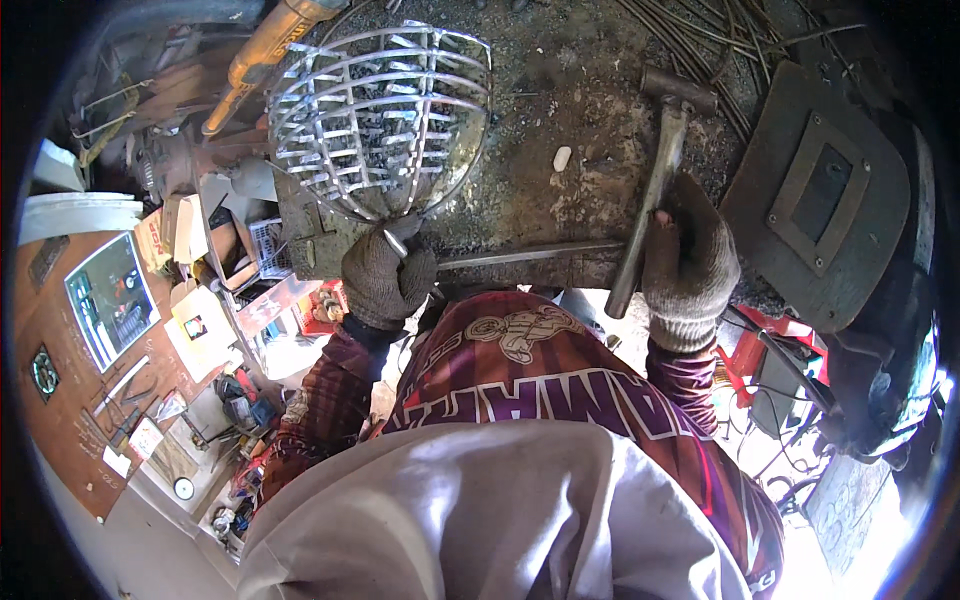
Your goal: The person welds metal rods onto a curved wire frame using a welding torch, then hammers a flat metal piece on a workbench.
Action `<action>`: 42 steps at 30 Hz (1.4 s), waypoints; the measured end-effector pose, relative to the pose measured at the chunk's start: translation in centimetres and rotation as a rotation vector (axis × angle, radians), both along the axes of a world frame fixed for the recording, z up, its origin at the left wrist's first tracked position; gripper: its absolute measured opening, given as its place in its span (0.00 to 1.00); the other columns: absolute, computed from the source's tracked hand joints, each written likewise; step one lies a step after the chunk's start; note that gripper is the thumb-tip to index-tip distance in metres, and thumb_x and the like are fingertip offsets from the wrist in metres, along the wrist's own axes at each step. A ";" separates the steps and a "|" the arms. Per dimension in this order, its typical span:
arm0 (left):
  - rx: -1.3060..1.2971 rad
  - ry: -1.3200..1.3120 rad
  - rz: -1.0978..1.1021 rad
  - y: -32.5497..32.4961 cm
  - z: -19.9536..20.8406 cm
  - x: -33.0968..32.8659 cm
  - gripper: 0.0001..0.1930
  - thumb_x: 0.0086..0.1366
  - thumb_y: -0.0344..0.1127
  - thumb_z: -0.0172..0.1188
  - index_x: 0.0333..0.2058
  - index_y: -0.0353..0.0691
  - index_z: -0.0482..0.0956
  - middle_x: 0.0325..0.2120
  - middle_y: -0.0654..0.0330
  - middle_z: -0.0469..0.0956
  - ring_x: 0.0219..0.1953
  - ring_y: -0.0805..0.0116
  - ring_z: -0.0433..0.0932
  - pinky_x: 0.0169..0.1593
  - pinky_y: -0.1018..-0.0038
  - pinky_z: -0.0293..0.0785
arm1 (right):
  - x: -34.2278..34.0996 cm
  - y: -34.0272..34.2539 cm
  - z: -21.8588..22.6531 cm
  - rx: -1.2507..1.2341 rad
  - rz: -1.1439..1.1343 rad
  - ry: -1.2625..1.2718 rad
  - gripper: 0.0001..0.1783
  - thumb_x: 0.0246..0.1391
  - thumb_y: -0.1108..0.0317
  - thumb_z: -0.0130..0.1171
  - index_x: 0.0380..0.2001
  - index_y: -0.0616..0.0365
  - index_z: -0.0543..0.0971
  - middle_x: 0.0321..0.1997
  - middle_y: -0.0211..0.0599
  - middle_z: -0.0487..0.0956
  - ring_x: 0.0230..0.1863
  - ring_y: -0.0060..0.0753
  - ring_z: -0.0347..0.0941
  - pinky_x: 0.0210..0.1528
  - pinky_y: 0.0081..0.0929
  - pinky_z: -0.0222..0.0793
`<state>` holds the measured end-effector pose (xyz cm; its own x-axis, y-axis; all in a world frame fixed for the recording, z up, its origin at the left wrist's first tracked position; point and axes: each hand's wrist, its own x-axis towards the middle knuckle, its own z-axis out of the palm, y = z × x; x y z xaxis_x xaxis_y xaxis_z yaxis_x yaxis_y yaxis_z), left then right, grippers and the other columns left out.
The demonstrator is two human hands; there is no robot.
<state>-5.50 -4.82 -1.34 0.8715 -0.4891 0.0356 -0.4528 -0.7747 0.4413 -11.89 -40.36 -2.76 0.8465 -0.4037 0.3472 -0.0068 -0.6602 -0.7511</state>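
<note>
My left hand (388,277), in a knitted work glove, is closed at the narrow end of a bare-metal slatted frame (380,100). That frame is rounded, made of curved rods crossed by many short bars, and lies on the worktable (530,205). A short shiny metal end (396,243) pokes out between the gloved fingers; the rest of it is hidden. My right hand (690,265), gloved too, grips a hammer (655,175) by its metal handle. The hammer's head points away from me, above the table's right part.
Right of the hammer lies a welding face shield (820,195) with a framed window. An orange power tool (265,60) is at the far left. Thin metal rods (695,45) lie at the far right. A flat bar (540,254) runs along the near edge. Tools hang on a brown board (85,370).
</note>
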 end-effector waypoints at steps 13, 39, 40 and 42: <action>-0.113 -0.138 -0.067 -0.7 0.1 0.2 0.18 0.64 0.32 0.65 0.52 0.37 0.81 0.31 0.54 0.83 0.28 0.60 0.82 0.36 0.66 0.79 | -0.2 0.4 -0.5 0.153 -0.072 0.095 0.19 0.61 0.67 0.67 0.56 0.57 0.84 0.44 0.46 0.88 0.43 0.38 0.87 0.47 0.32 0.81; -0.170 -0.176 -0.002 -0.7 -0.8 -0.2 0.19 0.64 0.40 0.71 0.51 0.42 0.82 0.35 0.50 0.86 0.34 0.47 0.86 0.39 0.57 0.81 | -0.9 0.7 -0.7 0.166 -0.111 0.064 0.20 0.60 0.64 0.68 0.54 0.55 0.85 0.40 0.39 0.87 0.39 0.32 0.84 0.46 0.29 0.79; -0.178 -0.182 -0.008 -0.7 -0.9 -0.2 0.19 0.64 0.40 0.71 0.51 0.42 0.82 0.35 0.50 0.86 0.34 0.47 0.86 0.39 0.57 0.81 | -1.5 0.6 -0.9 0.169 -0.112 -0.042 0.20 0.60 0.67 0.68 0.55 0.58 0.84 0.40 0.39 0.86 0.39 0.31 0.82 0.46 0.28 0.79; -0.211 -0.179 0.011 -0.3 -1.2 -0.3 0.19 0.64 0.41 0.70 0.51 0.43 0.82 0.34 0.50 0.85 0.34 0.48 0.86 0.38 0.57 0.81 | -2.5 0.3 -0.5 0.172 -0.104 -0.158 0.21 0.60 0.70 0.68 0.56 0.61 0.83 0.41 0.39 0.85 0.39 0.29 0.81 0.46 0.27 0.78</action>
<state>-5.82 -5.13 -2.58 0.8474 -0.4451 0.2896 -0.5302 -0.6792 0.5076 -14.38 -40.03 -3.28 0.7375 -0.5507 0.3909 0.0585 -0.5246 -0.8493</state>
